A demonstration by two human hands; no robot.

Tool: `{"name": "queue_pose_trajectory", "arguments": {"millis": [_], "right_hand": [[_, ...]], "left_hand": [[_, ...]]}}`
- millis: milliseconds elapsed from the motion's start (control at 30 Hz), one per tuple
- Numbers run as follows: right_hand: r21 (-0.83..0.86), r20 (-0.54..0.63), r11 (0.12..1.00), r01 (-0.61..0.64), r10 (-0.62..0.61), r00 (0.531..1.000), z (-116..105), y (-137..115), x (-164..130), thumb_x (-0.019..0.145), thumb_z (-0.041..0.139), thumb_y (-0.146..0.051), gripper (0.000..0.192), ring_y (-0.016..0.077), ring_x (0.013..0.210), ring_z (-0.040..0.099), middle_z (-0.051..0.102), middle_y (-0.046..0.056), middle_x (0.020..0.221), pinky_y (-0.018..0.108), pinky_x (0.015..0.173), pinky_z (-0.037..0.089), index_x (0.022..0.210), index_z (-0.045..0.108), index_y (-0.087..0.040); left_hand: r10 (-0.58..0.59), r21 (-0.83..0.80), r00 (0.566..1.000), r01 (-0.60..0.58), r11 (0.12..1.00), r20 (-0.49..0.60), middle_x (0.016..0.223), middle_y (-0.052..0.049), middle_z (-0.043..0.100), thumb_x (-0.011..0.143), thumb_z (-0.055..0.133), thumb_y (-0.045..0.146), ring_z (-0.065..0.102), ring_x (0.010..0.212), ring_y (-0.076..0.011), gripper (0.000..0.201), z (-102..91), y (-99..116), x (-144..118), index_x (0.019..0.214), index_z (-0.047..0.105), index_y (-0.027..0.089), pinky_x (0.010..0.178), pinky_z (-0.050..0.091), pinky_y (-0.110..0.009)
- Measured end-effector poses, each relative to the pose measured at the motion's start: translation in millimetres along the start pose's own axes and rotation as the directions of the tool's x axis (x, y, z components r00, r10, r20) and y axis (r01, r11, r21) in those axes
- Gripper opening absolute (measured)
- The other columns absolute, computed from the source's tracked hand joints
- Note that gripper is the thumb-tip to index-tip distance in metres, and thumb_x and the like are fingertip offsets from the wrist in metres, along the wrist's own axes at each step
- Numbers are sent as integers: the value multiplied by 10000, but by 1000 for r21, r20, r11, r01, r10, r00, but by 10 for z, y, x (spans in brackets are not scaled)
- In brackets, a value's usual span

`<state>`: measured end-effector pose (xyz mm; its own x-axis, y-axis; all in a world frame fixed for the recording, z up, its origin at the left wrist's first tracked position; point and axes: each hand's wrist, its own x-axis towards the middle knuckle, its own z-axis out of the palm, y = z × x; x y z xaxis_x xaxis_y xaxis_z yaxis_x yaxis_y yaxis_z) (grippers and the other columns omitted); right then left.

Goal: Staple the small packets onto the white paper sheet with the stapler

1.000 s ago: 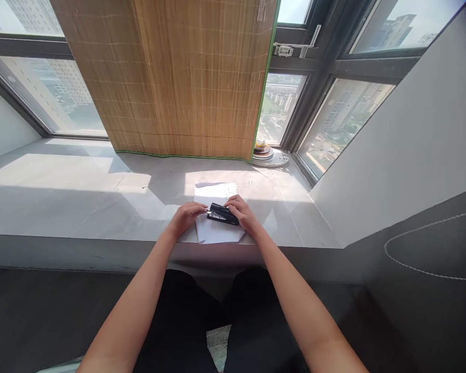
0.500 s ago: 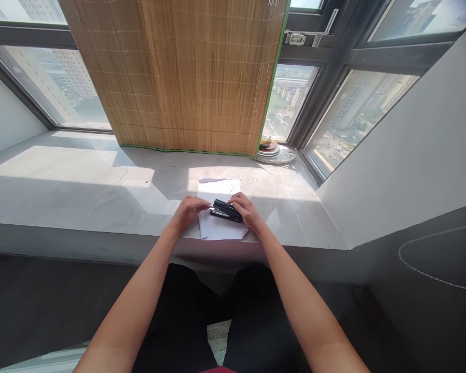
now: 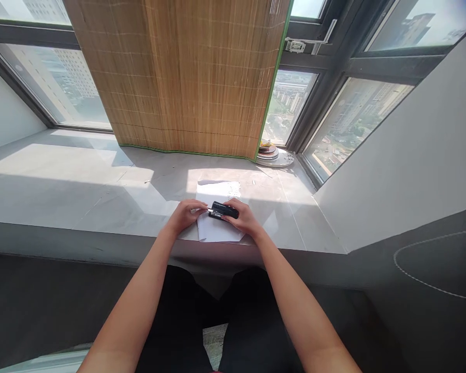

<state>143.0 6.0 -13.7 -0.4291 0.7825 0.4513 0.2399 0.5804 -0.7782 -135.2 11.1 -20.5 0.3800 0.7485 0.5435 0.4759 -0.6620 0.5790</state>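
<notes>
A black stapler (image 3: pixel 223 209) is held just over white paper (image 3: pixel 219 231) on the sill, its length running left to right. My right hand (image 3: pixel 244 218) is closed round the stapler's right end, with fingers on its far and near sides. At the left end, my left hand (image 3: pixel 185 214) pinches a small silver metal part that sticks out of the stapler. Whether that part is loose or attached I cannot tell. Small dark marks show near the paper's far right corner.
A pale stone sill (image 3: pixel 101 191) runs below the windows. A bamboo blind (image 3: pixel 178 77) hangs over its back edge. Stacked plates (image 3: pixel 274 155) stand in the right corner, beside the window frame. Small scraps lie on the sill. A grey wall (image 3: pixel 388 155) rises at the right.
My right hand has shifted its grip, with fingers now reaching under the near side of the stapler. My left hand stays at the silver part. The view has moved slightly.
</notes>
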Motion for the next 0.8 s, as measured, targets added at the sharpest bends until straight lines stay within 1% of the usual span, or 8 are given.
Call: {"name": "queue_pose_trajectory", "arguments": {"millis": [67,167,300,367,433,500,567,800], "right_hand": [[-15,-95,1000,-28,26,995,-3,21,-15,891,754,-340,269,236,962,671,729,52,1042,388,898,522,1147,766,-259],[16,-240,995,-102,103,965,-48,64,-42,857,760,-307,253,246,965,686,755,50,1028,403,902,538,1102,800,-258],[55,-229,995,-87,98,968,-111,74,-64,810,815,-304,263,255,961,666,775,45,986,424,898,538,1071,834,-284],[74,-220,996,-58,73,973,-120,52,-67,814,830,-320,267,260,973,651,782,47,988,431,893,533,1080,839,-296],[96,-171,995,-32,48,984,-113,18,-63,824,842,-369,273,267,978,649,785,54,984,441,895,533,1087,842,-294],[108,-60,994,-1,8,998,-98,-18,-54,836,843,-433,293,270,973,655,787,62,970,454,905,537,1091,844,-288],[121,37,992,39,-44,998,-85,-46,-44,851,835,-475,324,270,970,662,791,69,977,460,915,540,1109,839,-279],[177,210,976,124,-160,964,-84,-74,-23,926,782,-431,367,261,1006,665,769,76,1067,444,927,530,1255,776,-269]], "left_hand": [[-22,-1,1000,22,1000,-19,1063,-50,821,966,727,316,781,958,-243,122,2,14,-4,960,832,253,906,631,-393],[-9,-34,1000,8,999,-3,1070,-53,820,994,694,328,777,993,-244,155,-5,26,3,998,831,257,926,632,-397],[30,-75,1000,-29,997,8,1001,-62,815,1010,680,362,768,960,-241,188,-37,35,10,950,822,254,919,621,-398],[6,-85,1000,-8,996,-26,1037,-72,806,982,724,391,760,979,-245,170,-47,45,14,1025,803,246,944,609,-402],[-3,-98,1000,0,995,-29,1107,-79,785,930,790,416,748,1012,-247,295,-44,57,27,1163,752,241,959,595,-398],[30,-102,999,-26,994,36,1171,-82,749,871,851,421,734,1034,-244,472,-30,67,47,1273,676,247,941,585,-382],[78,-78,990,-69,995,117,1228,-85,704,844,876,387,715,1055,-241,561,-13,75,66,1325,617,260,920,571,-368],[121,73,953,-147,987,279,1237,-75,647,914,753,197,675,1002,-215,412,-1,96,59,1283,582,260,911,524,-359]]}}
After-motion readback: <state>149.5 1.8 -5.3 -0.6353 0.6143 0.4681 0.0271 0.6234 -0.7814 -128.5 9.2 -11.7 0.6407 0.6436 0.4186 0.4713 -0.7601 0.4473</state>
